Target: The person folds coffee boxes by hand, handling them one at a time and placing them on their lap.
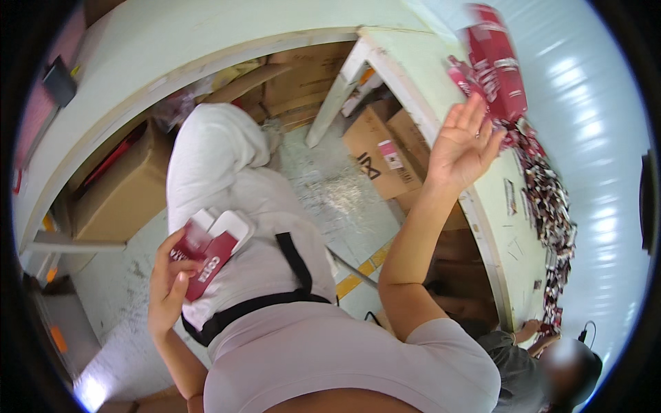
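Note:
My left hand grips one or two small dark red cardboard cartons above my lap. White flaps stick out at their upper end, and white lettering runs across the red faces. At the table on the right, my right hand is raised with its palm showing and its fingers apart, holding nothing that I can see. Just beyond its fingertips are larger red printed cartons, partly blurred. Beside them lies a smaller pink-red packet. Whether the right hand touches any of these I cannot tell.
A long heap of small wrapped packets runs along the right-hand table. A co-worker reaches into its near end. Cardboard boxes stand under the tables, by a white table leg. Another table curves around ahead.

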The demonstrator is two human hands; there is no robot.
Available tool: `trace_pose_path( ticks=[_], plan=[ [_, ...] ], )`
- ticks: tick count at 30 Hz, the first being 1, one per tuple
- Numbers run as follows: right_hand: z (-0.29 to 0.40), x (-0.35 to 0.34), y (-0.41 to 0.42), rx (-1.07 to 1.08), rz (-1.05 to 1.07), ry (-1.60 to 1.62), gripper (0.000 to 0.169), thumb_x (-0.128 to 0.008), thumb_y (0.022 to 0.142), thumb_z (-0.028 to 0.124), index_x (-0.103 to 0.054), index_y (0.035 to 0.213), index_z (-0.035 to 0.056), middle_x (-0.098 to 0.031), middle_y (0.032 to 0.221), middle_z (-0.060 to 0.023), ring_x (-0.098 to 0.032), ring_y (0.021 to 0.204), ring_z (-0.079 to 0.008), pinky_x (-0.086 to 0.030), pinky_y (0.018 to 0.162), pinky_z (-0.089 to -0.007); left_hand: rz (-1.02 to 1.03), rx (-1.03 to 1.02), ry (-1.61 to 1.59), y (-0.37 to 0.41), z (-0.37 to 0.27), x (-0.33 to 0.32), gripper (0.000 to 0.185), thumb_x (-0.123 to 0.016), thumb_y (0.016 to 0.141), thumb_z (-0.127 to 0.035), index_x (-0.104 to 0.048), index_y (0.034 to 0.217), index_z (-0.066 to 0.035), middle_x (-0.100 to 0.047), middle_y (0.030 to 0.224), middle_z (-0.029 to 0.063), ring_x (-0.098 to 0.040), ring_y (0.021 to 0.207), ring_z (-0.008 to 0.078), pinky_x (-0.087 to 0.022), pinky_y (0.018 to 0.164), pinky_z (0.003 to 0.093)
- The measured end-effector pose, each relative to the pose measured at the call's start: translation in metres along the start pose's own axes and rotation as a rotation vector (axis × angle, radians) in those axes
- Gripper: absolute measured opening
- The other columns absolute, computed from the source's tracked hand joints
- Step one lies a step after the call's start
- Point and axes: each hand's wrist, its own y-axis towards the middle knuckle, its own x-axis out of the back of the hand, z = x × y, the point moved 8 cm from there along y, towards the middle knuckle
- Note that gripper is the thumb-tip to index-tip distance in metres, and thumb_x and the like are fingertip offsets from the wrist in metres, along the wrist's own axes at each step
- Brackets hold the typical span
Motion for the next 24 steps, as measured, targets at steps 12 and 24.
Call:
trace_pose_path(
  ticks=[12, 24],
  plan=[
    [-0.141, 0.005, -0.126, -0.738, 0.249, -0.498, 0.024, -0.058, 0.086, 0.018, -0.052, 0.108, 0.0093, -0.06, 0.099, -0.0065, -0.057, 0.079, -0.0137, -0.046, 0.066, -0.0265, -0.118, 0.113, 1.06, 0.007, 0.007, -0.001, 0.087, -0.079, 0.055, -0.02, -0.039, 0.132, -0.008, -0.04, 0.136, 0.0146, -0.035, 0.126, 0.0342, -0.027, 0.105, 0.0436],
    [-0.188, -0.029, -0.278, -0.405, 1.348, -1.357, 0.067, -0.069, 0.075, 0.026, -0.039, 0.125, -0.0075, -0.046, 0.124, -0.0233, -0.046, 0.112, -0.0382, -0.041, 0.093, -0.0424, -0.123, 0.03, 1.001, 0.005, 0.015, 0.004, 0.091, -0.081, 0.055, -0.031, -0.039, 0.133, -0.01, -0.053, 0.117, 0.0134, -0.052, 0.105, 0.0318, -0.039, 0.09, 0.0423]
  ],
)
